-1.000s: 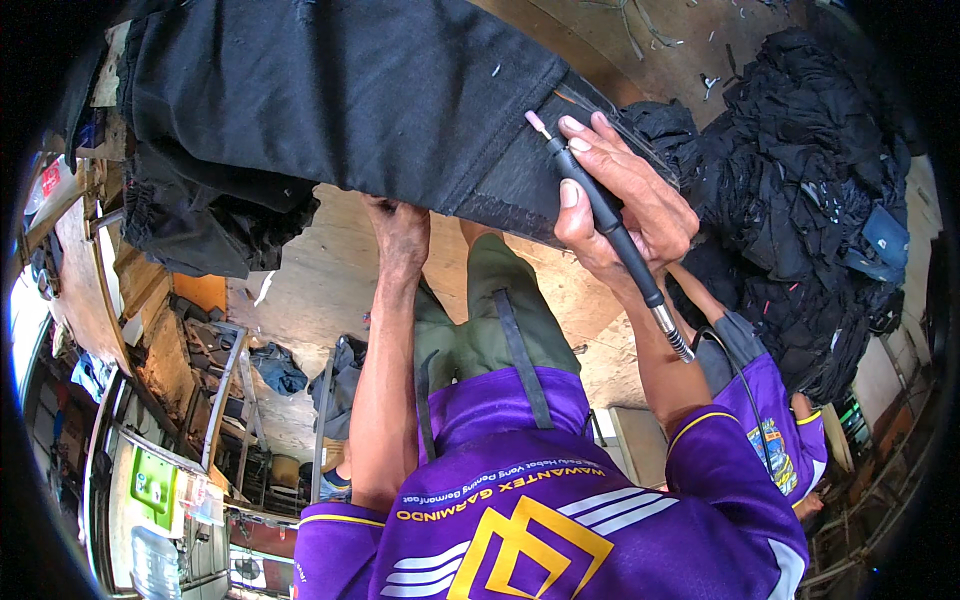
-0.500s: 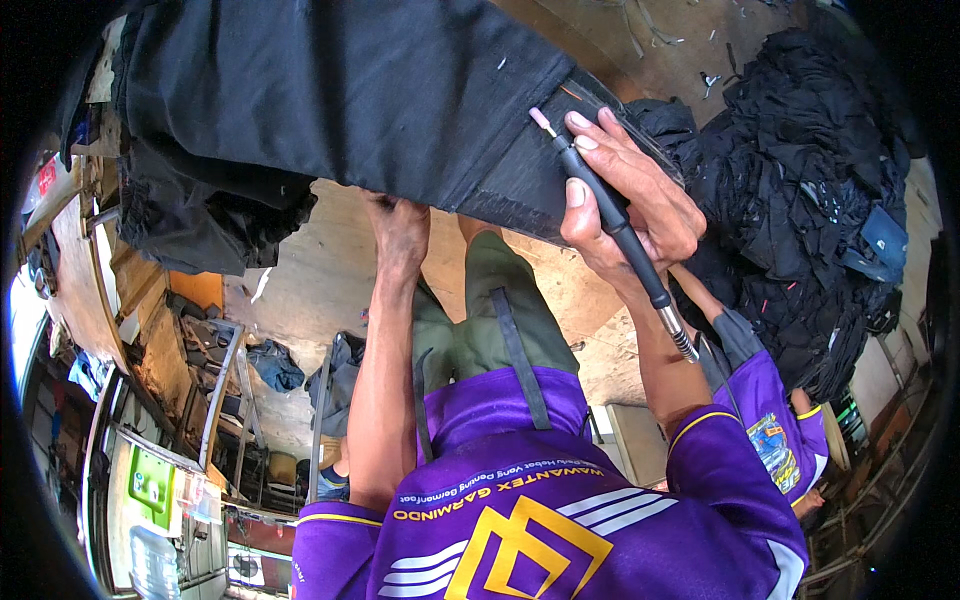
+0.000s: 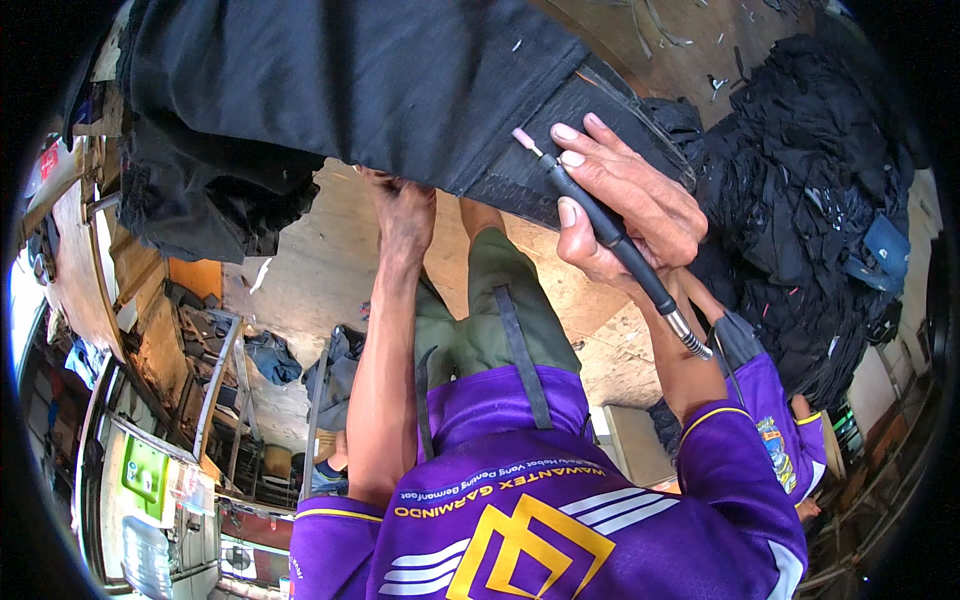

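A black cloth garment (image 3: 300, 80), which looks like a trouser leg, is stretched over a flat dark board (image 3: 515, 192) whose worn end sticks out at the right. My right hand (image 3: 640, 205) is closed around a black rotary tool handpiece (image 3: 610, 225). Its small pink grinding tip points up and left, above the garment's edge; whether it touches the cloth I cannot tell. My left hand (image 3: 402, 215) is curled at the near lower edge of the garment, seemingly gripping it, with the fingertips partly hidden under the cloth.
A large heap of black garments (image 3: 800, 200) lies on the right. Beside it is another person in a purple shirt (image 3: 770, 420). Metal racks with cloth stand at the left, near a green tray (image 3: 146, 475) and a clear plastic container (image 3: 147, 555). Scraps lie on the floor beyond the board.
My right hand and the handpiece have tilted, its tip shifting slightly left and nearer to me. The garment and board have shifted a little. Both hands keep their grip.
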Tool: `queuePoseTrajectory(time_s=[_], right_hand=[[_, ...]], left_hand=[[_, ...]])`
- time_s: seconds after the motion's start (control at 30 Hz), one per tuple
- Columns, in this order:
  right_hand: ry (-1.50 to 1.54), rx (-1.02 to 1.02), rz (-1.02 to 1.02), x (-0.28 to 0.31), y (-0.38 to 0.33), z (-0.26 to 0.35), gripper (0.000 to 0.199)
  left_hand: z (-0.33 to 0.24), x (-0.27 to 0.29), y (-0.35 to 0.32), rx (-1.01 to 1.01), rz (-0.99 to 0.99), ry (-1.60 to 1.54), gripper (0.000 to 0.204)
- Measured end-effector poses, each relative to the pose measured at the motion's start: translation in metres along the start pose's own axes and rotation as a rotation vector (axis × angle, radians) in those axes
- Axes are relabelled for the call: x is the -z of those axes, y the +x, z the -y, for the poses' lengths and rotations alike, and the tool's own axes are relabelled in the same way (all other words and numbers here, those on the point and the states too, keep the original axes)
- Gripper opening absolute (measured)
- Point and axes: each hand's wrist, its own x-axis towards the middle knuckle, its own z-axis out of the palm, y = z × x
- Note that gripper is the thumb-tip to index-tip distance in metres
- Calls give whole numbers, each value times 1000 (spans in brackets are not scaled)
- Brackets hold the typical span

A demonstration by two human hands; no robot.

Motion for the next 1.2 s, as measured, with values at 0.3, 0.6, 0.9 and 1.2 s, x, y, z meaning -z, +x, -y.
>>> queuePoseTrajectory(time_s=[0.3, 0.6, 0.9, 1.2], right_hand=[[41, 60, 79, -4, -1, 2, 31], [69, 123, 130, -4, -1, 0, 31], [-10, 39, 30, 0, -2, -2, 31], [-39, -21, -59, -1, 0, -3, 27]], left_hand=[[-4, -2, -2, 138, -20, -159, 4], [9, -3, 1, 74, -5, -143, 11], [16, 2, -1, 130, 54, -212, 16], [12, 4, -2, 214, 44, -215, 30]])
